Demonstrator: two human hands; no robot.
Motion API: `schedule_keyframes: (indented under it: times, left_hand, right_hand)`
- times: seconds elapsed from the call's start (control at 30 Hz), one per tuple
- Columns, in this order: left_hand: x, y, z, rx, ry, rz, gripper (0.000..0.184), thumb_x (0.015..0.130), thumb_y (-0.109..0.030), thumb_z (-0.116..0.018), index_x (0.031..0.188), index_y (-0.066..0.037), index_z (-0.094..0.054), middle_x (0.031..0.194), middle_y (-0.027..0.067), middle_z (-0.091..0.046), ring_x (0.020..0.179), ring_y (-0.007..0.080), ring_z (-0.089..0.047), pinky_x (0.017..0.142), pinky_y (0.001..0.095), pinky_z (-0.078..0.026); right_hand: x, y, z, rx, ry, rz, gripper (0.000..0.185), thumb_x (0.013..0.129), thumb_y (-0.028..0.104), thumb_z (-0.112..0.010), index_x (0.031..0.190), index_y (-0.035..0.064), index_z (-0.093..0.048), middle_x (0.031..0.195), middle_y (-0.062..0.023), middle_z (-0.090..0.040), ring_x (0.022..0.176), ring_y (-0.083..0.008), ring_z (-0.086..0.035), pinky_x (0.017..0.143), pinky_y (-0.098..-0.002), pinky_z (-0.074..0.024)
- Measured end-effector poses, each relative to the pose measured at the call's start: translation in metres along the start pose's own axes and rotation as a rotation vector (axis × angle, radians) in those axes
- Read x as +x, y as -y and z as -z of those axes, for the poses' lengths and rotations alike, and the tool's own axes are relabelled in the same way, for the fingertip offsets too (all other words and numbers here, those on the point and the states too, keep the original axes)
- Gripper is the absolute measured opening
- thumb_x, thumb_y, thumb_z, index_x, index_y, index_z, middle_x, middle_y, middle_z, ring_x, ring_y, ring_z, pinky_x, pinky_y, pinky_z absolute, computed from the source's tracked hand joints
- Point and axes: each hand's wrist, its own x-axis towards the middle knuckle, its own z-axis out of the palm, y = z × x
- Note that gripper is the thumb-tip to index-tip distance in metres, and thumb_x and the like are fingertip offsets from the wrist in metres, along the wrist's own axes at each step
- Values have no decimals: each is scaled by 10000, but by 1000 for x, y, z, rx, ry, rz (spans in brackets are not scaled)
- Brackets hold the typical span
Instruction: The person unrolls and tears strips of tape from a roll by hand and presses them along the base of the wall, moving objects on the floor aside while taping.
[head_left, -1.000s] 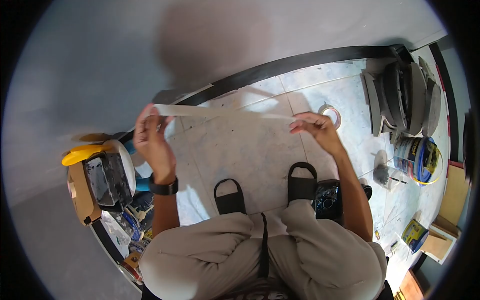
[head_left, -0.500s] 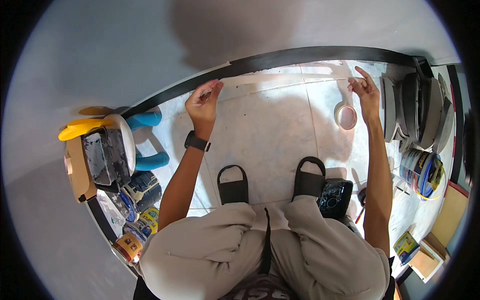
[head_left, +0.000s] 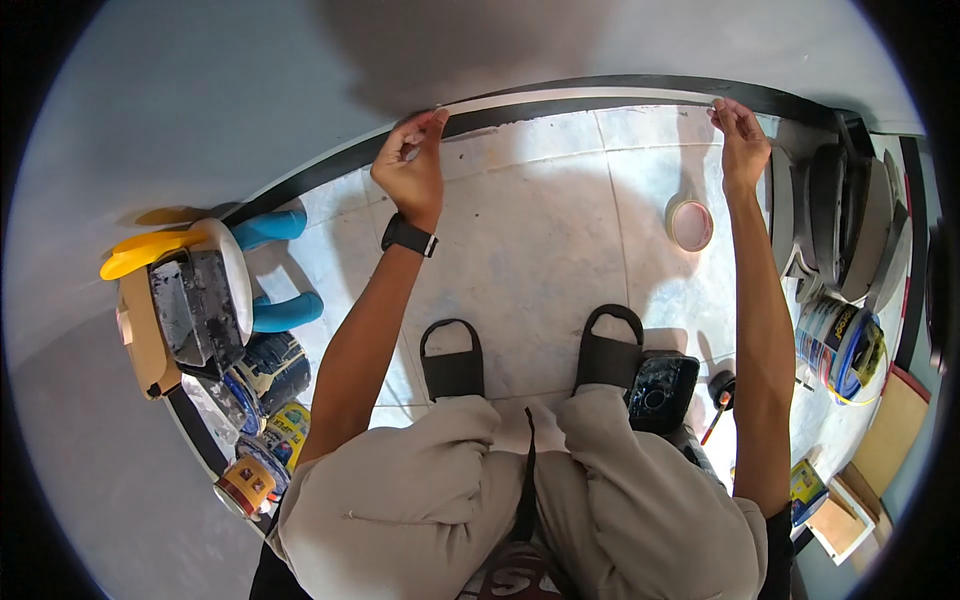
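- Fingers of the left hand (head_left: 410, 180): thumb and forefinger pinched on one end of a tape strip; black watch (head_left: 408, 236) at the wrist.
- Fingers of the right hand (head_left: 744, 155): tips drawn together, gripping the strip's opposite end.
- Tape strip (head_left: 580, 94): one length, whitish, narrow, matt in look; stretched between both hands in a shallow arc as seen from above, with no visible fold or twist. Location: in front of the black band (head_left: 785, 103) at the foot of the grey wall (head_left: 200, 100), dark showing above and below it. Contact with the band: cannot tell.
- Tape roll (head_left: 673, 218): one, cream, ring-shaped, open centre; on the pale tiled floor (head_left: 510, 250), near the right forearm.
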Motion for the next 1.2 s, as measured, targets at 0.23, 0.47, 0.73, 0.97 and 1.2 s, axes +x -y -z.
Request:
schedule_keyframes:
  times: [0.23, 0.47, 0.73, 0.97, 1.2]
  left_hand:
    - [-4, -6, -1, 106, 8, 23, 163, 836, -137, -832, 877, -3, -748, 732, -2, -677, 660, 50, -566, 667, 201, -458]
    - [-3, -1, -2, 114, -15, -17, 154, 849, -101, -817, 898, 16, -732, 772, 3, -689, 691, 46, -581, 693, 196, -464]
    - [-3, -4, -7, 53, -34, -12, 157, 851, -113, -818, 887, 11, -727, 773, 5, -709, 662, 30, -568, 665, 190, -454]
    - [-4, -9, -8, 114, -42, -10, 153, 849, -96, -817, 896, 14, -724, 790, 16, -720, 660, 29, -574, 656, 180, -453]
    - [-4, -6, -8, 92, -54, 10, 159, 843, -100, -825, 883, 9, -717, 776, 19, -713, 667, 31, -582, 659, 182, -459]
  right_hand:
    - [8, -2, -12, 22, -50, 61, 235, 912, 179, -757, 1056, -5, -725, 978, -64, -734, 960, -133, -675, 915, -271, -513]
    - [8, -1, -15, 64, -59, 64, 239, 914, 180, -751, 1066, -4, -726, 1013, -68, -735, 992, -135, -675, 941, -253, -493]
    - [11, 0, -15, 40, -59, 65, 233, 916, 182, -745, 1059, -1, -731, 1021, -74, -737, 998, -136, -676, 937, -254, -487]
    - [15, -4, -14, 19, -53, 72, 270, 910, 215, -757, 1064, -5, -730, 1023, -83, -738, 995, -152, -684, 947, -275, -505]
    - [15, -5, -13, 38, -39, 84, 276, 905, 219, -765, 1059, -7, -730, 1012, -84, -736, 989, -151, -679, 926, -262, -493]
